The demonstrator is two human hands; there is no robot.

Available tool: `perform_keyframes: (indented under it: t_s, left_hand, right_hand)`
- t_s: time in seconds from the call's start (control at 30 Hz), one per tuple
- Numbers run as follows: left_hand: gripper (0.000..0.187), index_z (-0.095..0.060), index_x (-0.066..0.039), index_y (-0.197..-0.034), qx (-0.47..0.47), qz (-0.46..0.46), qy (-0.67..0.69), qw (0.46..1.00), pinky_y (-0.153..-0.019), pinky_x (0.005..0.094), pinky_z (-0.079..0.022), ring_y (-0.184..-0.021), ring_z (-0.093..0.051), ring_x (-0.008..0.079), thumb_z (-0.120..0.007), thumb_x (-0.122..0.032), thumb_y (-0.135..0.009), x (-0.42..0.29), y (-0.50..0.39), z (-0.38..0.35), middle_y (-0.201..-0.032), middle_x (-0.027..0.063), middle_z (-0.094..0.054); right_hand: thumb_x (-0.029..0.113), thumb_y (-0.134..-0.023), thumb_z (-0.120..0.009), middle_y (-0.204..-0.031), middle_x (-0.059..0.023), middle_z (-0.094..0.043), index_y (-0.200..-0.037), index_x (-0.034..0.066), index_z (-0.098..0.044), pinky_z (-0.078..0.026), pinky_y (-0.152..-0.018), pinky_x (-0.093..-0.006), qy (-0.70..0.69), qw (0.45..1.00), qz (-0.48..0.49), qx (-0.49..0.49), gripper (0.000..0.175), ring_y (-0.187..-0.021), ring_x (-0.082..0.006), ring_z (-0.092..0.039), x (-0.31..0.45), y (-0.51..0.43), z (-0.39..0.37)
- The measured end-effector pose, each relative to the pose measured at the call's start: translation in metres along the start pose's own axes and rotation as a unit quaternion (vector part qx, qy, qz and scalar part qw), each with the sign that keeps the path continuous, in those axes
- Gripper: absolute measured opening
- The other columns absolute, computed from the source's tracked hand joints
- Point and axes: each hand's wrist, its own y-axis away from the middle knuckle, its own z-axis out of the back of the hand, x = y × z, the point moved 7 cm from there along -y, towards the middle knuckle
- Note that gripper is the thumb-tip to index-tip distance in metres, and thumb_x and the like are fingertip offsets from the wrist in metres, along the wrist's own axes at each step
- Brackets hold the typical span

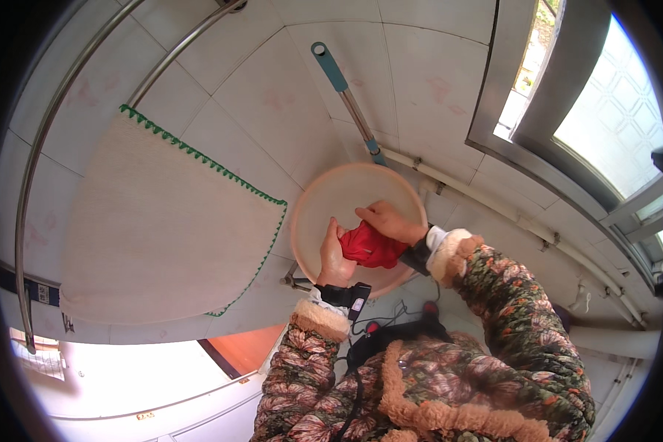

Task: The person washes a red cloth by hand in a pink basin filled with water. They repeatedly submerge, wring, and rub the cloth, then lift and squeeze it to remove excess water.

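Note:
A wet-looking red cloth is bunched between my two hands, over a round pale plastic basin with a pinkish rim. My left hand grips the cloth's left end, thumb pointing up. On the cloth's upper right side, my right hand is closed over it, with its knuckles up. Part of each palm is hidden by the cloth. Both wrists wear black straps below the padded floral sleeves.
A cream towel with green edging hangs from a metal rail at the left. A blue-and-steel pole leans in the tiled corner behind the basin. Pipes run along the right wall, below a metal-framed window.

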Motion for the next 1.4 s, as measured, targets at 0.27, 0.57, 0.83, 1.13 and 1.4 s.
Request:
perform_keyframes:
  t_s: [0.27,0.57,0.83,1.13,1.4]
  left_hand:
    - [0.02,-0.059,-0.007,-0.093,0.059,-0.009,-0.183,0.981,-0.07,0.0263,-0.046,-0.079,-0.056,0.0102,-0.059,-0.026,-0.09,-0.03,0.019,-0.005,-0.086,-0.0008,-0.058]
    - [0.031,-0.057,0.002,-0.109,0.153,0.143,-0.292,0.933,-0.081,0.0283,-0.049,-0.092,-0.061,0.0137,-0.056,-0.022,-0.091,-0.001,0.038,-0.023,-0.104,0.0073,-0.063]
    - [0.02,-0.059,-0.003,-0.104,0.126,0.06,-0.289,0.947,-0.082,0.0279,-0.048,-0.092,-0.06,0.0133,-0.053,-0.018,-0.093,0.004,0.033,-0.027,-0.102,0.0056,-0.063]
    - [0.017,-0.059,-0.003,-0.099,0.123,0.059,-0.256,0.957,-0.082,0.0281,-0.047,-0.089,-0.059,0.0127,-0.054,-0.018,-0.093,0.013,0.038,-0.048,-0.097,0.0044,-0.063]
    - [0.018,-0.058,-0.003,-0.102,0.114,0.054,-0.237,0.963,-0.081,0.029,-0.048,-0.09,-0.06,0.0147,-0.052,-0.018,-0.093,0.01,0.029,-0.04,-0.099,0.0063,-0.063]
  right_hand:
    - [0.024,-0.089,-0.059,-0.087,-0.0021,-0.062,-0.091,0.0031,-0.062,-0.048,-0.072,-0.0257,-0.252,0.927,0.026,0.278,0.022,-0.078,-0.0111,-0.059,0.022,0.033,-0.003]
    - [0.026,-0.091,-0.057,-0.09,0.0018,-0.058,-0.097,0.0071,-0.057,-0.046,-0.074,-0.0236,-0.406,0.903,0.031,0.136,0.02,-0.082,-0.0075,-0.054,-0.014,0.034,0.015]
    - [0.025,-0.094,-0.053,-0.091,0.0029,-0.055,-0.098,0.0063,-0.053,-0.045,-0.075,-0.0206,-0.44,0.895,0.053,0.054,0.02,-0.083,-0.0053,-0.052,-0.031,0.061,0.023]
    - [0.025,-0.092,-0.056,-0.087,0.0017,-0.057,-0.1,0.0047,-0.053,-0.046,-0.072,-0.021,-0.47,0.875,0.094,0.067,0.022,-0.077,-0.0062,-0.053,-0.018,0.079,0.029]
    - [0.029,-0.091,-0.058,-0.079,0.0029,-0.06,-0.087,0.0024,-0.06,-0.045,-0.062,-0.0221,-0.301,0.947,0.098,0.046,0.027,-0.068,-0.0055,-0.052,-0.025,0.069,0.025]
